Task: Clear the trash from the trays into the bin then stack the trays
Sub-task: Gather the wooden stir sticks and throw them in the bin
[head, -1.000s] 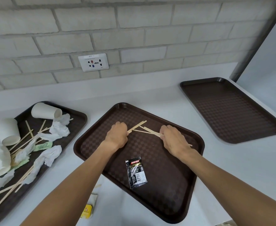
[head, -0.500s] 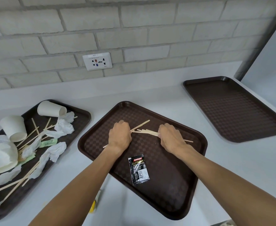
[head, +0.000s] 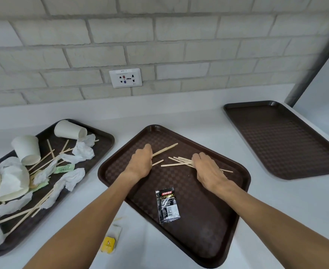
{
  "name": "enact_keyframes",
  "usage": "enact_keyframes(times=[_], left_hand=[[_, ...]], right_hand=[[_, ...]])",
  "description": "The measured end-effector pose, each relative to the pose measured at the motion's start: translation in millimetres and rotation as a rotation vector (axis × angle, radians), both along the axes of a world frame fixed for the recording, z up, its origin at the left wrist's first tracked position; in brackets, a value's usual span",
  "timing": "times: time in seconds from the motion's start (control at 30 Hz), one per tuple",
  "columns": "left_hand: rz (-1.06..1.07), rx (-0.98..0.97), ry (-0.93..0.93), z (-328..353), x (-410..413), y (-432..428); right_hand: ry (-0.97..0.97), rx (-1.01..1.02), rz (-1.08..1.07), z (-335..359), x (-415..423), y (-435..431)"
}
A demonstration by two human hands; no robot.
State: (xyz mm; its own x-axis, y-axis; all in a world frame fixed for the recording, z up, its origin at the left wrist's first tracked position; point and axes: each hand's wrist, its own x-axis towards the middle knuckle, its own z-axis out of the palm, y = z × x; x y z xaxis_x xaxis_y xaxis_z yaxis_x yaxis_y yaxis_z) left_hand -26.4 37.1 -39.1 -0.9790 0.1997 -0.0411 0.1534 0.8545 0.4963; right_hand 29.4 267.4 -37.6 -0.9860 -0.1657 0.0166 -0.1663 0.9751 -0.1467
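A dark brown middle tray (head: 208, 239) lies in front of me on the white counter. Several thin wooden stir sticks (head: 176, 162) lie scattered on its far half. My left hand (head: 140, 164) grips a couple of sticks, their ends poking out to the right. My right hand (head: 208, 169) is curled over a bundle of sticks, which stick out on both sides of it. A black coffee sachet (head: 167, 207) lies flat on the tray nearer to me. The left tray (head: 105, 136) carries paper cups (head: 26, 148), crumpled napkins (head: 84, 150), sticks and green sachets.
A bare brown right tray (head: 284, 140) sits at the back right by a wall corner. A yellow and white packet (head: 110, 241) lies on the counter (head: 276, 200) between the left and middle trays. A wall socket (head: 125, 78) is on the brick wall. No bin is in view.
Both hands stayed on the middle tray, drawing the sticks in. The left hand's sticks have pulled apart from the right-hand bundle. The view tilted slightly upward.
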Motion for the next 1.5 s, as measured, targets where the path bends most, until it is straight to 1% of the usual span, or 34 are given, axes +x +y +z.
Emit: enact_keyframes(times=[0.07, 0.17, 0.27, 0.37, 0.43, 0.53, 0.67, 0.8, 0.9, 0.97, 1.07, 1.2, 1.3, 1.4, 1.5], left_hand=[[-0.039, 0.069, 0.019, 2, 0, -10], [-0.122, 0.062, -0.004, 6, 4, -20], [-0.124, -0.025, -0.031, 8, 10, -23], [-0.074, -0.146, -0.020, 8, 16, -24], [-0.065, -0.189, 0.000, 6, 19, -26], [-0.038, -0.174, 0.023, 2, 27, -28], [0.005, -0.207, 0.032, 4, 35, -27], [-0.046, -0.119, -0.004, 0, 34, -31], [-0.082, -0.103, -0.020, -3, 36, -29], [-0.047, -0.106, -0.018, -4, 36, -28], [0.039, -0.048, -0.047, -3, 32, -23], [0.060, 0.000, -0.096, -2, 28, -13], [0.056, -0.038, -0.121, 0, 25, -8], [-0.008, -0.105, -0.133, 0, 23, -6], [-0.082, -0.138, -0.047, -5, 22, -5]], right_hand=[[-0.043, -0.087, -0.022, 6, -3, 0], [-0.110, -0.171, -0.034, 16, -7, 1], [-0.184, -0.163, -0.064, 21, -6, 1], [-0.208, -0.088, -0.101, 21, -1, 0], [-0.192, -0.038, -0.130, 22, 4, 0], [-0.184, -0.044, -0.165, 25, 8, 3], [-0.143, -0.030, -0.140, 26, 11, 7], [-0.116, -0.010, -0.101, 24, 15, 6], [-0.077, -0.040, -0.076, 23, 17, 1], [-0.047, -0.061, -0.066, 22, 17, -2], [-0.037, -0.056, -0.056, 21, 15, -5], [-0.044, -0.029, -0.060, 9, 12, -6], [0.005, -0.058, -0.087, 3, 10, -6], [0.046, -0.086, -0.129, 2, 5, -5], [0.039, -0.123, -0.165, 3, -1, -4]])
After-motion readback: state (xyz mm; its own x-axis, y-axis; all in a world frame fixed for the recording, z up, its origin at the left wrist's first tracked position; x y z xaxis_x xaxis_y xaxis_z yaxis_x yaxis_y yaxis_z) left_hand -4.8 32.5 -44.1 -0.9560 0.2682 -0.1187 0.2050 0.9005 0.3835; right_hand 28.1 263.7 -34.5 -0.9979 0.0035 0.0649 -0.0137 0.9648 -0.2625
